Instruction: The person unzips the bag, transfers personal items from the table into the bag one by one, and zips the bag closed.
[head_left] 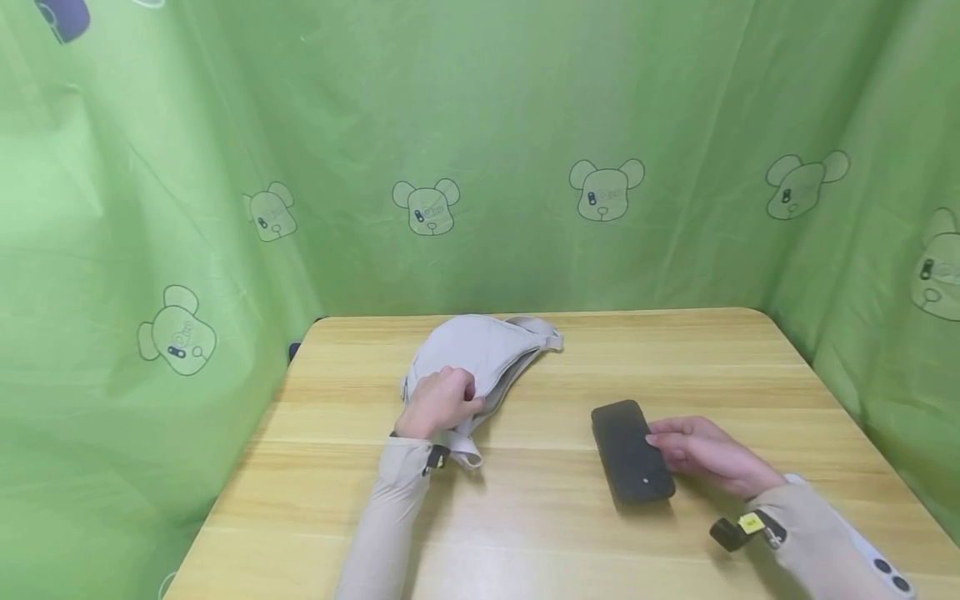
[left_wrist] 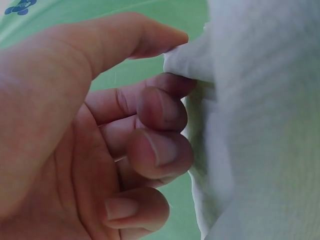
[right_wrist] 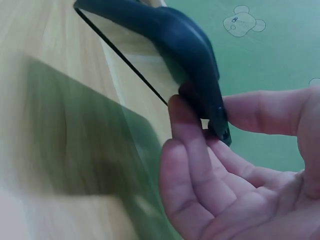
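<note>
A light grey sling bag lies toward the back of the table, its opening gaping on the right side. My left hand is at the bag's near edge; in the left wrist view its thumb and index finger pinch a fold of the grey fabric. On the right, my right hand holds a flat black rectangular case with rounded corners by its right edge. The right wrist view shows the case raised above its shadow, between thumb and fingers, with a thin dark line beside it.
A white phone-like thing with dark round lenses lies partly hidden under my right forearm. The wooden table is enclosed by green curtains with bear prints at the back and sides. A loose bag strap hangs toward the near side.
</note>
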